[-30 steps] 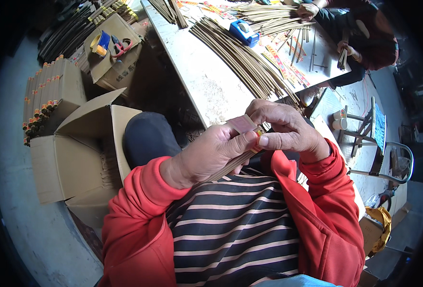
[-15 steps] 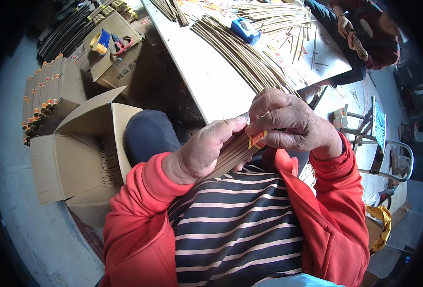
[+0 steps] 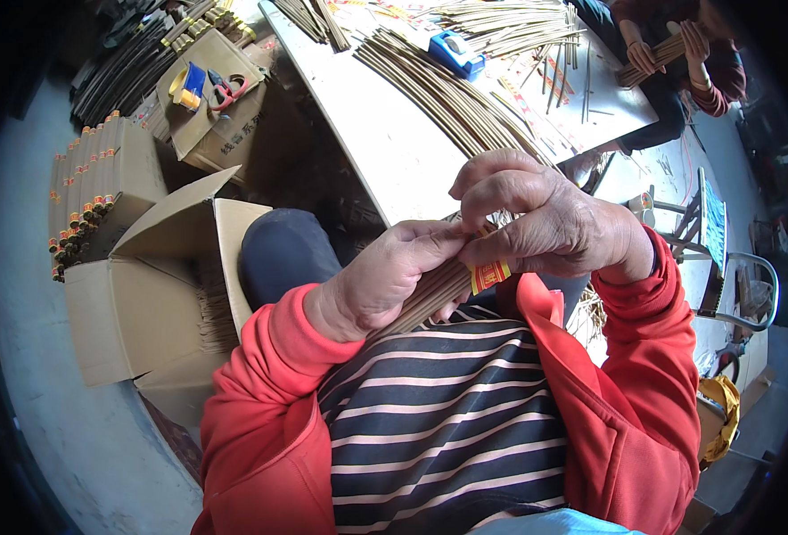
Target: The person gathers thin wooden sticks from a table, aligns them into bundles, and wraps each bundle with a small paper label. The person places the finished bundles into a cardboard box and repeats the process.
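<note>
My left hand (image 3: 372, 281) is wrapped round a bundle of thin brown incense sticks (image 3: 428, 299), held slantwise in front of my striped shirt. Around the bundle's upper right end sits a red and yellow paper label (image 3: 490, 277). My right hand (image 3: 559, 218) has its fingers bent and its thumb pressed at that label. The two thumbs are close together at the bundle's end. My right fingers hide part of the label and the stick tips.
A white table (image 3: 385, 183) holds loose incense sticks (image 3: 447, 98) and a blue tape dispenser (image 3: 456, 55). On my left stand an open cardboard box (image 3: 100, 312), stacked labelled bundles (image 3: 86, 183), and a carton with red-handled scissors (image 3: 225, 92). Across the table, a co-worker's hands (image 3: 648, 58) hold sticks.
My right hand has shifted slightly right, its upper fingers arched higher. More of the label's face shows along the bundle. The co-worker's hands have moved apart around a bundle.
</note>
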The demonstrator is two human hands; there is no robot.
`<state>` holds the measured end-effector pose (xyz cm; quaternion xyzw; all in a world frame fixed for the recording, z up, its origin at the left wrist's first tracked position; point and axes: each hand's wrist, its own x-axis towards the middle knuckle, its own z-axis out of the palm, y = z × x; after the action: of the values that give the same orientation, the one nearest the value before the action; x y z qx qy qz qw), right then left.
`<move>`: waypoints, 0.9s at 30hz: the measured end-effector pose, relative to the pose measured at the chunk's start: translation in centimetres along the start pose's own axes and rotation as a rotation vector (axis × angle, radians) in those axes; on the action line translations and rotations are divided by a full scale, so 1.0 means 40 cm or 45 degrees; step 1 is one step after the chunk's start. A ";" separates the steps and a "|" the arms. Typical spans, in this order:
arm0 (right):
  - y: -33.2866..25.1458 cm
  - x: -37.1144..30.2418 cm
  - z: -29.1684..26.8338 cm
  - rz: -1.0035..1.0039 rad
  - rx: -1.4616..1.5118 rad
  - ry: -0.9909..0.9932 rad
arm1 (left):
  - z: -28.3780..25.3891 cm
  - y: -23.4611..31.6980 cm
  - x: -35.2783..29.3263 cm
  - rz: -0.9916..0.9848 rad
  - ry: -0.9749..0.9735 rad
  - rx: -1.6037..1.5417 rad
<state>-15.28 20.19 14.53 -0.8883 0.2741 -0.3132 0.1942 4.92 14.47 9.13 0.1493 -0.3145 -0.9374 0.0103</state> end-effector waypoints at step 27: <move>-0.059 -0.007 0.155 1.029 1.087 0.850 | 0.052 0.023 -0.025 0.390 0.425 0.615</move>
<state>-10.47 23.25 11.10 -0.4168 0.4825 -0.5544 0.5349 5.21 15.07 11.54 0.2498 -0.5405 -0.7859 0.1666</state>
